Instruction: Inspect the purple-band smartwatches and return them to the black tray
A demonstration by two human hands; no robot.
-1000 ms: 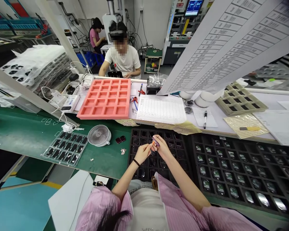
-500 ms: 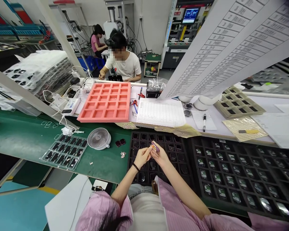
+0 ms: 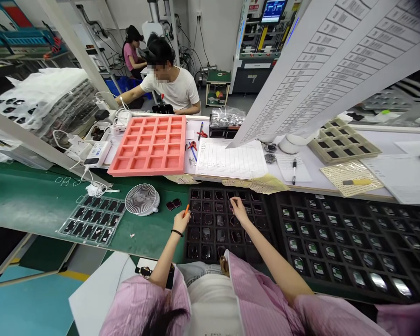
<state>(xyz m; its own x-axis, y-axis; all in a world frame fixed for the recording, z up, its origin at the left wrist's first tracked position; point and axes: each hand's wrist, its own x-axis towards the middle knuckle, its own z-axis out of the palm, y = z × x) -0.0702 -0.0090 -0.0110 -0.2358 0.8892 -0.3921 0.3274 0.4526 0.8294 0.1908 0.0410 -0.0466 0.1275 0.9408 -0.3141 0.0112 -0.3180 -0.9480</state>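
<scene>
My left hand (image 3: 182, 221) is closed round an orange tool (image 3: 186, 211) at the left edge of a black compartment tray (image 3: 213, 239). My right hand (image 3: 239, 210) reaches over the upper part of that tray, its fingers pinched at a compartment; what they hold, if anything, is too small to make out. Small dark glossy pieces (image 3: 206, 251) sit in the tray's compartments. Two dark pieces (image 3: 174, 204) lie on the green table left of my left hand.
A round fan (image 3: 142, 199) and a clear tray (image 3: 93, 220) are at the left. On the shelf lie a pink tray (image 3: 149, 146) and a paper sheet (image 3: 227, 158). Another black tray (image 3: 336, 242) is at the right. Across the shelf sits a person (image 3: 178, 88).
My hands have moved apart: the left went left with the orange tool, the right went up to a tray compartment. The purplish piece has left their grasp. The person opposite stretched out an arm.
</scene>
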